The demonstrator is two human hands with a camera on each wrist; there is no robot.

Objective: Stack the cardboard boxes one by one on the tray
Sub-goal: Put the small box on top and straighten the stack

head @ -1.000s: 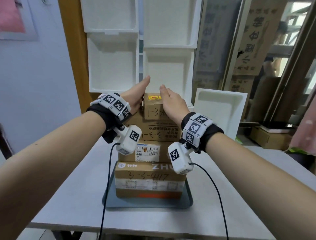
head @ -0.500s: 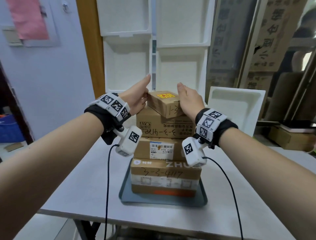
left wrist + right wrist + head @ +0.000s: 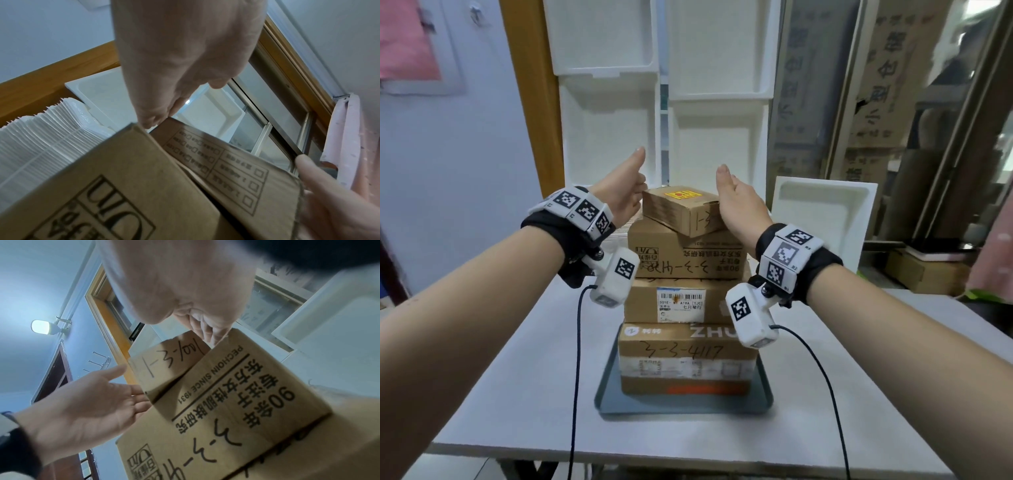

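Four cardboard boxes stand stacked on the tray [image 3: 764, 394] below both wrists. Smallest, the top box [image 3: 681, 209] sits skewed between the left hand [image 3: 619, 193] and right hand [image 3: 739, 205]; it looks light and stiff, best held by opposite sides. Both palms, flat against it a second ago, now hang open, barely touching.
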